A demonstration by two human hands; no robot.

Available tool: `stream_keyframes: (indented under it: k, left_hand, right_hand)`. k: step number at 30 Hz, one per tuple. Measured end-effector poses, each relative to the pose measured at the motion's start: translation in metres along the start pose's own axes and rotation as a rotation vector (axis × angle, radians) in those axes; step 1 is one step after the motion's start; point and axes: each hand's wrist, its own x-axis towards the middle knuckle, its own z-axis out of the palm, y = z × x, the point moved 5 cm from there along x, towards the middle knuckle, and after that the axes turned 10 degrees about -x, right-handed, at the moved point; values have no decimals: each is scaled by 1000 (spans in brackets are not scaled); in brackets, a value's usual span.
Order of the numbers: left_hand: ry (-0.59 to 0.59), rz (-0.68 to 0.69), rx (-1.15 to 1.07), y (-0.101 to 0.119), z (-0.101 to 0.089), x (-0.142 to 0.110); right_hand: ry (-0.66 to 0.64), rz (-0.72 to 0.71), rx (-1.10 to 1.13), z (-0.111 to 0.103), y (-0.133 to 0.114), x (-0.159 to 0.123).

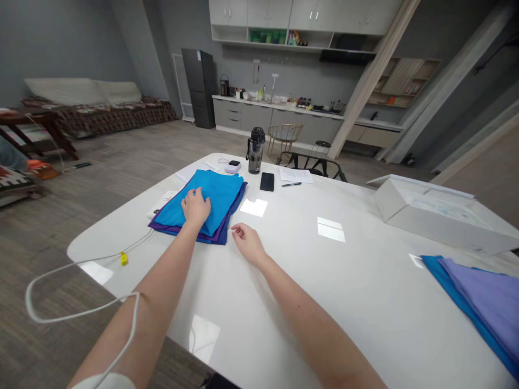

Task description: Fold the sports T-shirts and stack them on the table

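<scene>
My left hand (196,207) lies on top of a stack of folded fabric, its fingers spread on the bright blue cloth (219,186). Under that cloth, the edges of a purple cloth (221,233) and a dark blue cloth (239,204) show at the right and front. Just right of the stack's near corner, my right hand (248,242) is low over the white table (292,292). Its fingers are loosely bent, with nothing visible in them.
Beyond the stack are a purple-white case (232,168), a dark bottle (255,151), a phone (267,182), a pen (291,185) and papers (295,175). At right are a white box (438,219) and more folded cloth (486,302). A white cable (81,312) loops by my left arm.
</scene>
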Motion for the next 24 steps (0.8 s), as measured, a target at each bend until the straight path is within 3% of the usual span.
stream_keyframes:
  k: [4,8,13,18,24]
  left_hand:
    - [-98,-73,63,-12,9,19]
    - [-18,-64,47,-3,3,15]
    - [110,24,17,19,-4,-5]
    - [87,201,-149,68,1,-42]
    - [-155,429,-400,154,14,-135]
  right_hand:
    - [-15,-4,29,2,-1,5]
    - [-14,2,95,-16,10,-5]
    - [16,38,109,-56,30,-29]
    - [32,56,107,-101,46,-64]
    - [146,158,84,-167,89,-112]
